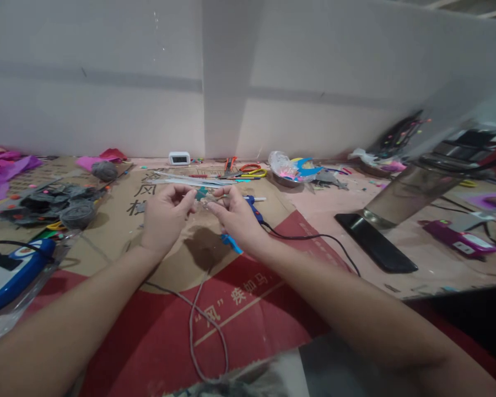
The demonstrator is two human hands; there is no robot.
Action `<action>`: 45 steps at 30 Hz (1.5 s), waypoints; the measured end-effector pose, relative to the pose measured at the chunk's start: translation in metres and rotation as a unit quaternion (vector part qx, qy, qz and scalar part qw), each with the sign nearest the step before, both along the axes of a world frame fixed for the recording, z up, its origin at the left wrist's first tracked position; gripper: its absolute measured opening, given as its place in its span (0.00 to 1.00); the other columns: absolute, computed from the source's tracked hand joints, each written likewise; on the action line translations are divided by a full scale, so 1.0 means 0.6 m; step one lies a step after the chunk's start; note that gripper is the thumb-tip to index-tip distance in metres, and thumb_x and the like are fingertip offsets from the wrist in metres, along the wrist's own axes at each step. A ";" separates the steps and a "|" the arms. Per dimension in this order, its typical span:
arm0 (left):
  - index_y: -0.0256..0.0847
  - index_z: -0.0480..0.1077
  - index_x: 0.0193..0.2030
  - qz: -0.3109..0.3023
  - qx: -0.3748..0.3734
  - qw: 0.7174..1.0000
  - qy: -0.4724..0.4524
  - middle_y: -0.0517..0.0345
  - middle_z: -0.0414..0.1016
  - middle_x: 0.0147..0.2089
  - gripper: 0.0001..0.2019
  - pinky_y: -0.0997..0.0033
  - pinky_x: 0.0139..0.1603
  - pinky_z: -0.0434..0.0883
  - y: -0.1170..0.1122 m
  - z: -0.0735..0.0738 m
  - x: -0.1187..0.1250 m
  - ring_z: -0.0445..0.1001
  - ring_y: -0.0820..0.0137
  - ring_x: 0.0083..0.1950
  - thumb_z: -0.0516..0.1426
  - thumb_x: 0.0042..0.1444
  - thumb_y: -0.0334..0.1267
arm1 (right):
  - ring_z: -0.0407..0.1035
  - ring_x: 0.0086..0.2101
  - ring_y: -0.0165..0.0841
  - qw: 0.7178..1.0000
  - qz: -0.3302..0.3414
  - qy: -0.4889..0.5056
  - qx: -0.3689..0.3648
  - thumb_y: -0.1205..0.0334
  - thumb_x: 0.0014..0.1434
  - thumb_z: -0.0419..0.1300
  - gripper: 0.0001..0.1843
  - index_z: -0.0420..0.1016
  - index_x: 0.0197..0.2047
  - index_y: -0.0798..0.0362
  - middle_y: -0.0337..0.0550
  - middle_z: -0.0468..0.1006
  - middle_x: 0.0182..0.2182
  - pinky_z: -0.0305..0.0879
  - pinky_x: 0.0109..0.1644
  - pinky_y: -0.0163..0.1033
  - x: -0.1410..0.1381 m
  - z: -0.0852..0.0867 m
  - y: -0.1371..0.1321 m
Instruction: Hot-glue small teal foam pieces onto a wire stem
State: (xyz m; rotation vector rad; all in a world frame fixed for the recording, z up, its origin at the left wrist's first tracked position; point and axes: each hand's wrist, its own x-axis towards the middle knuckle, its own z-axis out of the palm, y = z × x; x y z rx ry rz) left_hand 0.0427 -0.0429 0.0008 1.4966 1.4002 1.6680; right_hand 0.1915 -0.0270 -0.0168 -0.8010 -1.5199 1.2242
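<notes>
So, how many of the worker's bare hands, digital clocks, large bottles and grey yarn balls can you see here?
Left hand and right hand: 2
White digital clock: 1
Large translucent bottle: 1
Grey yarn balls: 2
Total: 6

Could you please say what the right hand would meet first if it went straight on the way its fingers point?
The right hand would likely meet the small teal piece first, then the left hand, though depth is unclear.
</notes>
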 end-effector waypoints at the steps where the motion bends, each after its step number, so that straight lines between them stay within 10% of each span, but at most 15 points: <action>1: 0.39 0.74 0.33 -0.023 -0.019 0.999 -0.027 0.60 0.73 0.24 0.05 0.75 0.26 0.66 0.001 -0.001 0.001 0.69 0.74 0.22 0.62 0.54 0.39 | 0.57 0.21 0.24 0.999 -0.018 -0.020 0.037 0.57 0.58 0.60 0.11 0.61 0.41 0.47 0.27 0.61 0.22 0.56 0.24 0.31 0.002 0.001 0.000; 10: 0.35 0.73 0.36 -0.123 -0.081 0.973 -0.177 0.55 0.78 0.32 0.08 0.66 0.42 0.78 -0.001 -0.003 0.015 0.79 0.70 0.34 0.64 0.51 0.36 | 0.74 0.39 0.32 0.990 -0.065 -0.049 0.116 0.59 0.56 0.62 0.06 0.74 0.36 0.51 0.41 0.79 0.37 0.71 0.46 0.39 0.010 0.002 0.010; 23: 0.33 0.75 0.35 -0.225 -0.124 0.935 -0.246 0.51 0.79 0.36 0.07 0.63 0.47 0.77 -0.012 0.008 0.010 0.79 0.67 0.38 0.61 0.47 0.31 | 0.71 0.29 0.28 0.991 -0.052 -0.049 0.116 0.61 0.57 0.60 0.05 0.73 0.33 0.54 0.39 0.77 0.30 0.66 0.34 0.34 0.017 0.006 0.011; 45: 0.36 0.75 0.32 -0.167 -0.127 0.967 -0.142 0.58 0.78 0.31 0.10 0.66 0.42 0.75 -0.003 -0.002 0.007 0.77 0.71 0.31 0.67 0.46 0.40 | 0.70 0.31 0.29 0.954 -0.106 -0.160 0.233 0.58 0.62 0.59 0.09 0.74 0.33 0.53 0.40 0.77 0.29 0.63 0.37 0.36 0.028 0.010 0.007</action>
